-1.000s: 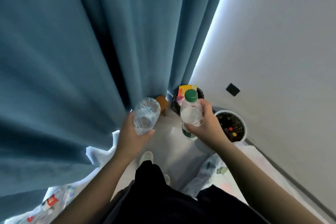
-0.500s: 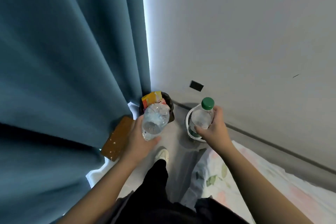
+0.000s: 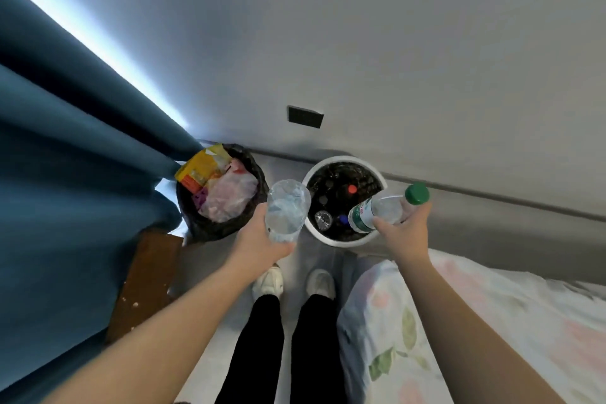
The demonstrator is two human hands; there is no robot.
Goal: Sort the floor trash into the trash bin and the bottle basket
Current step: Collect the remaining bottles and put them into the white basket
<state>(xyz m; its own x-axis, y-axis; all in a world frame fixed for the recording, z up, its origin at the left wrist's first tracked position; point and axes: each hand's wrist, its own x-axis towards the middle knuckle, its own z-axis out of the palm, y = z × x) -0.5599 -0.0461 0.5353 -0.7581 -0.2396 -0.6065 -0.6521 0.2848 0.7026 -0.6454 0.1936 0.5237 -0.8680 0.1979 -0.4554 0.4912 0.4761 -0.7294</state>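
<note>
Left hand (image 3: 262,239) is gripping a clear bottle (image 3: 287,210); right hand (image 3: 405,229) is gripping a green-capped bottle (image 3: 383,210) over the white basket (image 3: 341,241), beside the trash bin (image 3: 223,226).

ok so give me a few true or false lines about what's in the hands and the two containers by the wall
1. The left hand and the right hand each hold a plastic bottle. True.
2. The right hand's bottle has a red cap. False: its cap is green.
3. The white basket already has bottles in it. True.
4. The trash bin is empty. False: a yellow packet and wrappers fill it.
5. The left hand's bottle rests inside the basket. False: the hand grips it, above the containers.
</note>
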